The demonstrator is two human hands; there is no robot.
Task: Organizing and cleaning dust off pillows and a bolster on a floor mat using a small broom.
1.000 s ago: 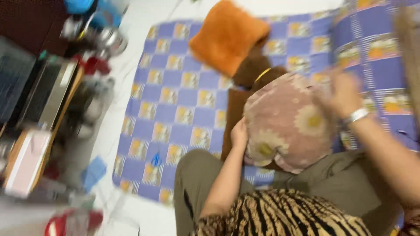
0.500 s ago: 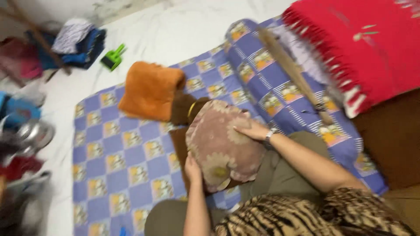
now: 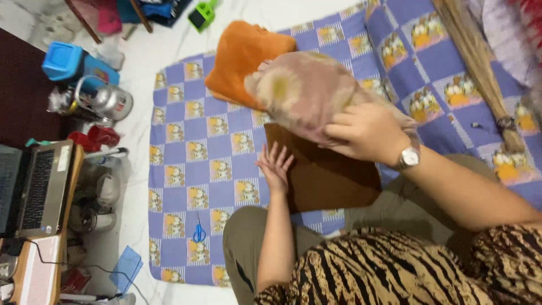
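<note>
Right hand grips floral pillow over brown cushion.

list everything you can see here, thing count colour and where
floral cushion: 1, pink-beige, above the brown cushion, overlapping the orange one
brown cushion: 1, brown, flat on the mat
orange cushion: 1, orange, top of the mat
mat: 1, purple checked, on the pale floor
scissors: 1, blue handles, lower mat
broom: 1, straw-coloured, right side of mat
laptop: 1, grey, far left
kettle: 1, silver, upper left
box: 1, blue, upper left
wristwatch: 1, silver, right wrist
left hand: fingers spread on the brown cushion's edge
right hand: gripping the floral cushion
</note>
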